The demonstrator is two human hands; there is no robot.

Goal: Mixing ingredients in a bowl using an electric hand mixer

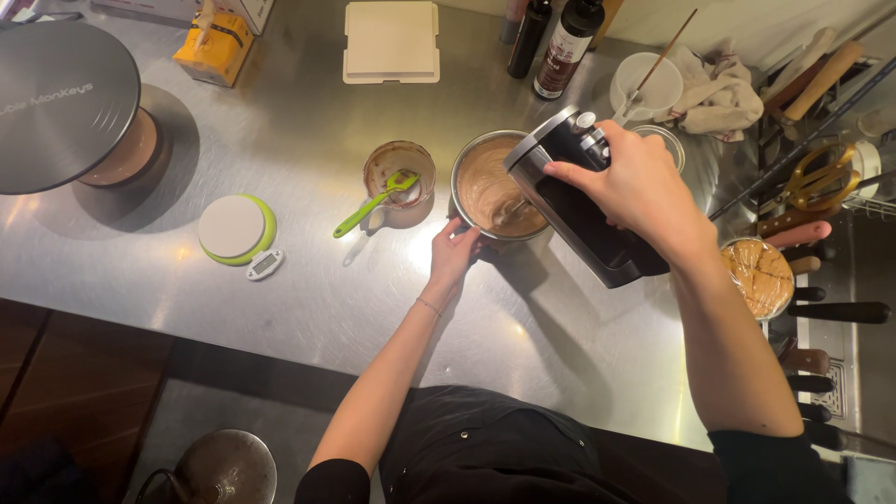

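Steel counter (280,308) below me. My left hand (455,252) grips the bowl (485,187) rim; my right hand (635,187) is clenched round the hand mixer (574,201)

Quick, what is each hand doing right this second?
Left hand: closed on the near rim of the metal bowl of brown batter.
Right hand: closed around the black hand mixer, tilted into the bowl.

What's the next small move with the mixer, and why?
Probably keep the hand mixer low and sweep it around the steel bowl. The right hand tilts it into the brown batter, beaters submerged, and the left hand grips the bowl's near rim, so the bowl looks steadied for it.
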